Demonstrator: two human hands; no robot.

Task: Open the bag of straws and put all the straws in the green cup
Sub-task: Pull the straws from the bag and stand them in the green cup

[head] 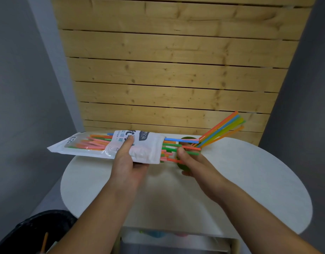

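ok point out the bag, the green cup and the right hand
bag (150,151): head view, white printed front
green cup (180,165): head view, near wall under the hand
right hand (192,162): head view, back of the hand

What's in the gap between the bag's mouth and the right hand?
Straws poke out of the bag to the right hand, which pinches some over the cup. The head view shows it.

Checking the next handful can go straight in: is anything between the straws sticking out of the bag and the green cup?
Nothing visible does. The right hand pinches the protruding straws right at the green cup, and the straws already in it lean away to the right. Its mouth is partly hidden.
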